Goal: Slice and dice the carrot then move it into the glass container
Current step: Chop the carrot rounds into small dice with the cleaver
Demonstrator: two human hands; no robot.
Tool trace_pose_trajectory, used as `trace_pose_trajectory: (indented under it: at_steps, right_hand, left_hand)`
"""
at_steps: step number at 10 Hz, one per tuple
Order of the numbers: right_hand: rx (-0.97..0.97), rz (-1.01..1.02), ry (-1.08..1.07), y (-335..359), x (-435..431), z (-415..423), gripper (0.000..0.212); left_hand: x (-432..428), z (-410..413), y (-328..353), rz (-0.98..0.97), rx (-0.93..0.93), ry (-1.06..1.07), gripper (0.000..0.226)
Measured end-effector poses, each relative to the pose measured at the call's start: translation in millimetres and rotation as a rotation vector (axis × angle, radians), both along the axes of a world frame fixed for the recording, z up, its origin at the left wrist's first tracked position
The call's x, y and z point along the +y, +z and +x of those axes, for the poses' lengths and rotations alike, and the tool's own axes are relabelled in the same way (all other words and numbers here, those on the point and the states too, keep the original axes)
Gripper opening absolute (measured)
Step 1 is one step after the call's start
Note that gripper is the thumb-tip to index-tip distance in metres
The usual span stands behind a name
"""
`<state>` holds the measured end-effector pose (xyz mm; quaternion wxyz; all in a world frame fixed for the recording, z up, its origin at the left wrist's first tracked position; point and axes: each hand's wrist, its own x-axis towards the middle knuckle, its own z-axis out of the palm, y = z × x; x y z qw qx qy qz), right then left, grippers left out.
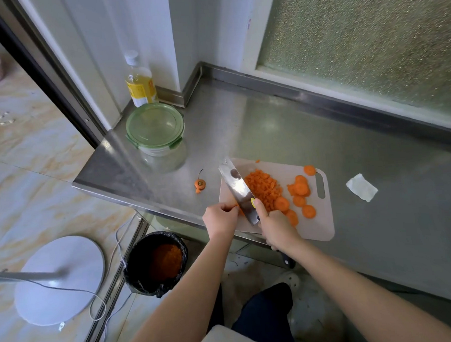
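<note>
While the cleaver point(240, 193) is gripped at its handle by the right hand point(277, 228), with the thumb laid on the flat of the blade, a small carrot piece point(240, 211) appears to be pinched against the blade's left face by the curled fingers of the left hand point(220, 219). How much of it is hidden under the fingers cannot be told.

Dicing is judged to be the step in hand, with the task roughly half done. A heap of diced carrot point(264, 188) lies on the cutting board point(313, 229) just right of the blade, and round carrot slices point(300, 190) are scattered farther right, not yet diced.

For a clean cut, the fingertips are best tucked back so that the knuckles guide the blade. The edge is best brought straight down, and finished dice are best swept aside. Since the board lies at the front edge of the steel counter point(269, 121), heavy pressure near that corner is to be avoided.

The glass container point(163, 158) stands well apart at the far left, and its green lid point(154, 125) must be taken off before any transfer.

A yellow sticker point(253, 203) is seen on the blade, and a yellow label on the bottle point(139, 83) behind the container. No writing on either can be read.
</note>
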<state>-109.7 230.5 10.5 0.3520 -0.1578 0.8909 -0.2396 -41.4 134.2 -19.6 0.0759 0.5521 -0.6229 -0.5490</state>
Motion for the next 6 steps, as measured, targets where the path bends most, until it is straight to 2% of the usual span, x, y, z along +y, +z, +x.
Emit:
trace_pose_trajectory:
  at_steps: [1,2,3,4,5,6]
  right_hand:
    - [0.02,0.045,0.057,8.8,-2.4,1.6,0.066]
    - [0.015,0.058,0.127,26.3,-4.5,4.8,0.046]
    - [-0.031,0.065,0.038,28.9,-11.9,4.4,0.038]
    - [0.045,0.147,0.144,21.2,-20.6,8.3,0.05]
    - [0.063,0.078,0.183,4.4,-16.5,11.9,0.063]
    - [0.063,0.078,0.182,-1.5,-13.9,14.6,0.068]
  left_hand:
    - [-0.7,-0.5,-0.7,0.006,-0.019,-0.009,0.009]
    - [-1.5,-1.2,-1.2,0.006,-0.041,-0.03,0.01]
    - [-3.4,-2.1,-1.0,0.003,-0.062,-0.047,0.012]
    - [-4.3,-1.6,0.5,0.009,-0.053,-0.051,0.011]
    - [-4.7,-1.0,1.0,0.024,-0.033,-0.043,0.008]
    - [-4.6,-0.5,0.2,0.022,-0.035,-0.039,0.008]
